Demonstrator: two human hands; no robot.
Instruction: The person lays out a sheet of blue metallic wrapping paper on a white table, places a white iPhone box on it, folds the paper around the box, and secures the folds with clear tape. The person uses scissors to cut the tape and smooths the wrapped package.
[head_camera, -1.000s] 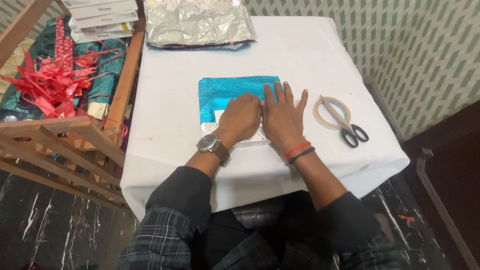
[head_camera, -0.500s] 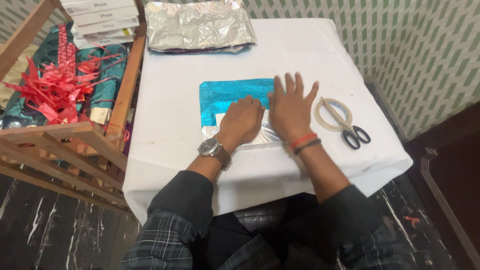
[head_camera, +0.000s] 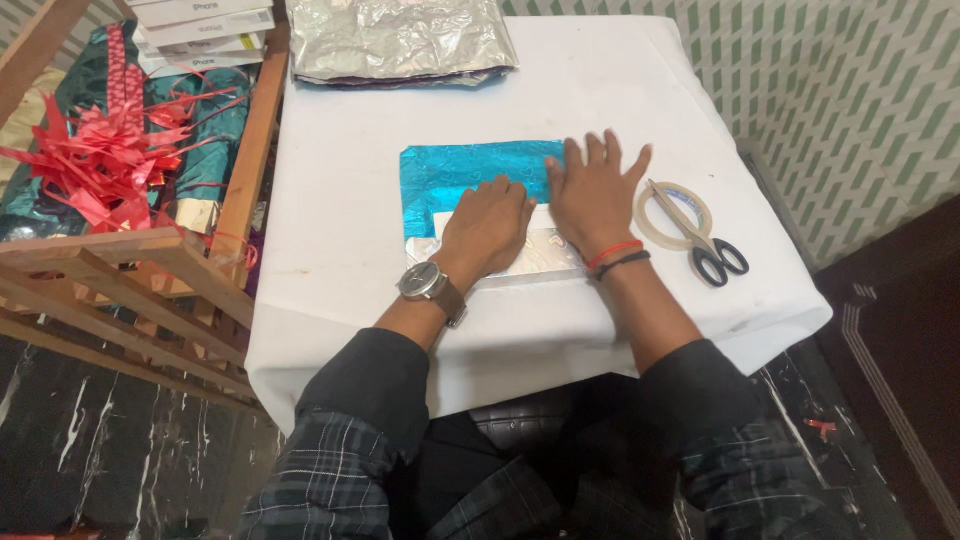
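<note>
At nine o'clock a wooden rack (head_camera: 150, 260) holds red ribbon (head_camera: 100, 165). At the table's (head_camera: 330, 270) centre the left hand (head_camera: 490, 228), fingers curled, and the right hand (head_camera: 598, 195), fingers spread flat, press the blue foil sheet (head_camera: 465, 172) over a white box (head_camera: 540, 250). Pressing evenly along the fold should keep the crease sharp; tape (head_camera: 672, 215) and scissors (head_camera: 705, 245) lie at three o'clock.

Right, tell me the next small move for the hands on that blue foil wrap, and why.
Probably slide the right hand outward along the fold to crease it flat, while the left hand pins it. Both palms lie flat on the blue foil sheet, whose silver underside shows at the near edge. The tape roll and scissors sit unused beside the right hand.
</note>
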